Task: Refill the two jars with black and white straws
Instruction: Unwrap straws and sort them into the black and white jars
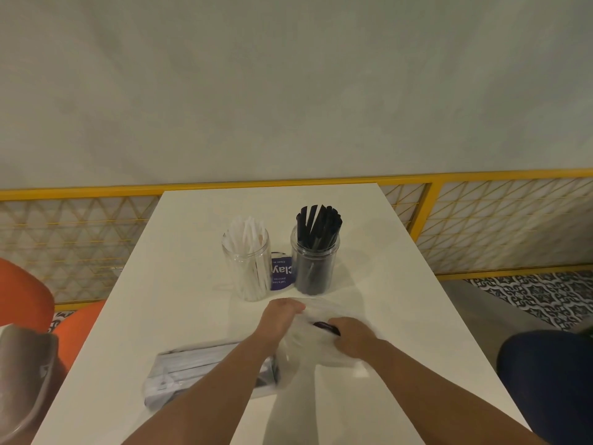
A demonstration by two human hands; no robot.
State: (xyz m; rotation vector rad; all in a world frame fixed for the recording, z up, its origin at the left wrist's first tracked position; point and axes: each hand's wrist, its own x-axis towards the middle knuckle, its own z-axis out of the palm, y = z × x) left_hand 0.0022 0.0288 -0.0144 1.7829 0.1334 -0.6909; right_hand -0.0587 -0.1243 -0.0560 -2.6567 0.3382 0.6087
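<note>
Hands on a clear bag (303, 346)
Left hand (282, 316) pinches its far edge, right hand (353, 341) grips its middle; white-straw jar (247, 268) at eleven o'clock, black-straw jar (316, 261) at twelve.

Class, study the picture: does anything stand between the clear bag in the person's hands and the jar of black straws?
Nothing visible does. Only bare table separates the clear bag from the jar of black straws, whose mouth has no lid. The purple card lies to one side.

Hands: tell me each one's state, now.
Left hand: pinches the bag.
Right hand: grips a dark bundle in the bag, likely black straws; blurred.
</note>
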